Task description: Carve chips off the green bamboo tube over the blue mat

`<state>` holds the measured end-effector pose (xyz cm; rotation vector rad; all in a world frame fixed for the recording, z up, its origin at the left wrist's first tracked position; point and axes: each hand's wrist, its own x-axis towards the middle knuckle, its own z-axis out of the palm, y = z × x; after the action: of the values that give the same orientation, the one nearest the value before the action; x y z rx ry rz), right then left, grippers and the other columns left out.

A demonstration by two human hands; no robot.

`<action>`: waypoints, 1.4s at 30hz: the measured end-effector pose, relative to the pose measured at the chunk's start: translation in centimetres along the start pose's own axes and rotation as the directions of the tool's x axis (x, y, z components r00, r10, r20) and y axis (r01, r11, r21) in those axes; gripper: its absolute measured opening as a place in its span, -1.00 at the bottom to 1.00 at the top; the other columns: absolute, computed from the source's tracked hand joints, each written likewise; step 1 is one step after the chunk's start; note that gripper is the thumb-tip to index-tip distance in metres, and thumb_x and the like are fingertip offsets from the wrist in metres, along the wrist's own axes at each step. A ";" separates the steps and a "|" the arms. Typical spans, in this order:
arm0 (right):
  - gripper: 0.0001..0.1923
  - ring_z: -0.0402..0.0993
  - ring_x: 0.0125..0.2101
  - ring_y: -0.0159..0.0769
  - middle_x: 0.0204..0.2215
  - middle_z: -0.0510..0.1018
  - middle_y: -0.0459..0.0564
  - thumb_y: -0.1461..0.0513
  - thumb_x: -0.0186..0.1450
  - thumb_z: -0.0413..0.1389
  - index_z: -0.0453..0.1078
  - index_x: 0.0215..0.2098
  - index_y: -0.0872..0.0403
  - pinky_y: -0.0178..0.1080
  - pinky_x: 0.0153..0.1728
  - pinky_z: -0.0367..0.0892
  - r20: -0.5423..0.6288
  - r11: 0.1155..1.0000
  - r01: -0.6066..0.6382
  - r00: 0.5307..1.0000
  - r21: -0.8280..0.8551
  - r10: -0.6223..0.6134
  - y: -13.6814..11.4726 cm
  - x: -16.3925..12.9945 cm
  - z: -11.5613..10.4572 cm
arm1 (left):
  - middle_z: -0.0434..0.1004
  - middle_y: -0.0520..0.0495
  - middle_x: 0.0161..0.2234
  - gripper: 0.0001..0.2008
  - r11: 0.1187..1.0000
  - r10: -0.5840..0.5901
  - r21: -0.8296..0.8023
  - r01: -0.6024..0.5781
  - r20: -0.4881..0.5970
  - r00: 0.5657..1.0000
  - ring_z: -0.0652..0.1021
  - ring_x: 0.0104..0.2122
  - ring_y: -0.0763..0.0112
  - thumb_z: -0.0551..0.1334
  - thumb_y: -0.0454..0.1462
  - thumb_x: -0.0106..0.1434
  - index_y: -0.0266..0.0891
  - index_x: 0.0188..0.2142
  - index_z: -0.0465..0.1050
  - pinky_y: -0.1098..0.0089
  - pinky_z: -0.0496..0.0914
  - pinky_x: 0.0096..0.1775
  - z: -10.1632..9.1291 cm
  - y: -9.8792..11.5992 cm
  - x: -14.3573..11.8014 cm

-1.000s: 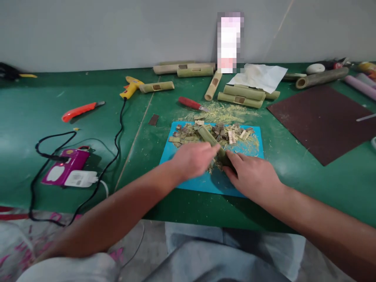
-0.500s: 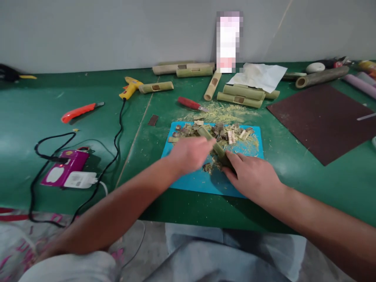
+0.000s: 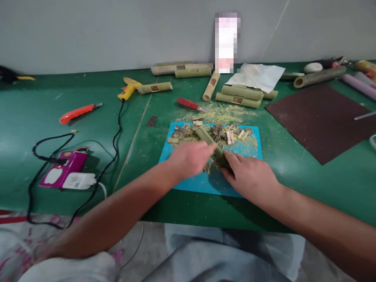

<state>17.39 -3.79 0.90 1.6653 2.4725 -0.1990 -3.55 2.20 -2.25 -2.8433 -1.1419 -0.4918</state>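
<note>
A green bamboo tube [image 3: 205, 135] lies slantwise over a blue mat [image 3: 196, 184]. Around its near end wrap the fingers of my right hand [image 3: 252, 172], pinning it down. My left hand [image 3: 192, 158] is closed in a fist against the tube's middle. Whatever sits inside that fist is hidden and slightly blurred. Bamboo chips [image 3: 230, 137] and fine shavings cover the far half of the mat. Just beyond it, a red-handled carving knife [image 3: 188, 103] rests among pale dust.
Several cut bamboo tubes [image 3: 237, 99] line the back, beside white paper [image 3: 258, 76]. A yellow glue gun [image 3: 129, 89], an orange utility knife [image 3: 79, 113] and a purple power strip [image 3: 63, 168] with black cord occupy the left. A dark brown sheet [image 3: 320, 125] lies right.
My left hand has shifted slightly along the tube, still in a fist. My right hand keeps its hold on the near end. The whole view has drifted a little.
</note>
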 end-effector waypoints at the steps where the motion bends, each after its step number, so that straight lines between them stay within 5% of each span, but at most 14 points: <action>1: -0.54 0.59 -0.32 -0.14 -0.18 0.63 0.09 0.10 0.44 -0.06 0.33 0.21 0.12 -0.20 -0.47 0.23 0.000 1.000 0.006 1.000 0.000 -0.006 0.0 0.0 0.0 | 0.51 -0.05 -0.46 -0.61 0.999 0.043 -0.025 -0.041 0.055 0.998 0.47 -0.48 0.42 -0.04 -0.21 0.46 -0.19 0.07 0.50 0.43 0.19 -0.48 0.0 0.2 0.0; 5: -0.55 0.59 -0.32 -0.13 -0.20 0.63 0.08 0.10 0.43 -0.05 0.34 0.20 0.12 -0.20 -0.48 0.21 -0.007 1.000 -0.008 1.000 -0.022 0.007 0.1 0.0 0.1 | 0.51 -0.09 -0.45 -0.57 0.996 -0.092 0.019 0.092 -0.014 0.996 0.46 -0.48 0.40 -0.09 -0.21 0.47 -0.26 0.03 0.53 0.43 0.21 -0.48 -0.1 0.7 -0.1; 9: -0.55 0.59 -0.34 -0.15 -0.19 0.63 0.07 0.10 0.44 -0.06 0.35 0.19 0.11 -0.21 -0.49 0.19 -0.001 1.000 0.016 1.000 -0.009 -0.016 0.2 -0.1 0.1 | 0.49 -0.04 -0.47 -0.58 0.999 0.051 -0.017 -0.050 0.055 0.997 0.45 -0.50 0.42 -0.08 -0.22 0.48 -0.21 0.06 0.51 0.43 0.20 -0.49 -0.1 1.2 -0.1; 13: -0.54 0.58 -0.33 -0.17 -0.19 0.63 0.10 0.10 0.43 -0.05 0.34 0.19 0.13 -0.22 -0.50 0.16 -0.014 1.000 0.000 1.000 0.009 0.000 0.1 -0.2 0.2 | 0.47 -0.06 -0.50 -0.60 0.998 -0.031 0.045 0.035 -0.078 0.996 0.44 -0.52 0.42 -0.05 -0.24 0.45 -0.26 -0.01 0.55 0.43 0.18 -0.51 0.0 0.8 -0.1; 17: -0.56 0.58 -0.34 -0.19 -0.21 0.64 0.10 0.12 0.43 -0.05 0.36 0.18 0.13 -0.23 -0.50 0.15 -0.022 1.000 -0.002 1.000 0.019 0.003 0.1 -0.1 0.1 | 0.47 -0.04 -0.51 -0.61 0.998 0.064 0.033 -0.062 -0.072 0.995 0.45 -0.52 0.44 -0.02 -0.23 0.43 -0.21 0.00 0.55 0.45 0.19 -0.51 0.4 -0.6 0.1; 21: -0.56 0.58 -0.34 -0.17 -0.20 0.64 0.10 0.10 0.42 -0.04 0.37 0.16 0.12 -0.22 -0.51 0.15 -0.009 1.000 -0.027 1.000 0.007 0.027 0.0 0.0 0.0 | 0.55 -0.10 -0.41 -0.63 0.995 -0.088 0.044 0.093 -0.122 0.989 0.48 -0.46 0.41 0.01 -0.24 0.43 -0.28 0.00 0.56 0.45 0.27 -0.45 0.6 -2.1 0.4; 32: -0.55 0.58 -0.35 -0.17 -0.21 0.64 0.11 0.11 0.42 -0.04 0.36 0.19 0.13 -0.23 -0.51 0.15 -0.044 1.000 0.000 0.999 -0.007 0.000 0.0 0.0 0.3 | 0.54 -0.06 -0.43 -0.62 0.999 0.000 -0.043 -0.003 -0.051 0.999 0.50 -0.45 0.44 0.00 -0.22 0.45 -0.23 0.04 0.53 0.47 0.27 -0.44 0.7 -2.3 0.5; 36: -0.56 0.58 -0.35 -0.19 -0.21 0.64 0.12 0.11 0.43 -0.05 0.36 0.18 0.13 -0.25 -0.51 0.15 -0.028 1.000 -0.009 1.000 0.000 0.009 0.0 0.0 0.2 | 0.54 -0.09 -0.43 -0.62 0.996 -0.085 0.012 0.087 -0.091 0.992 0.48 -0.46 0.42 0.01 -0.21 0.43 -0.26 0.01 0.55 0.46 0.29 -0.45 0.5 -1.9 0.3; 39: -0.56 0.58 -0.34 -0.20 -0.20 0.64 0.11 0.13 0.42 -0.03 0.35 0.19 0.12 -0.24 -0.50 0.17 -0.010 1.000 -0.006 1.000 0.008 0.007 0.0 0.0 0.0 | 0.52 -0.06 -0.44 -0.63 1.000 -0.002 0.000 0.002 -0.034 0.999 0.48 -0.47 0.43 0.01 -0.23 0.43 -0.21 0.04 0.53 0.46 0.29 -0.45 0.3 -1.6 0.2; 42: -0.55 0.58 -0.34 -0.19 -0.20 0.64 0.10 0.11 0.42 -0.04 0.35 0.19 0.11 -0.23 -0.50 0.18 -0.022 1.000 -0.009 1.000 0.012 0.009 0.0 0.0 0.2 | 0.55 -0.07 -0.42 -0.64 0.997 -0.072 0.012 0.074 -0.088 0.993 0.49 -0.46 0.43 0.01 -0.22 0.44 -0.20 0.00 0.56 0.48 0.30 -0.45 0.3 -1.8 0.2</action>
<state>17.43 -3.78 0.75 1.6920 2.4837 -0.1953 -4.53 3.71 -2.60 -2.7455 -1.2317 -0.6031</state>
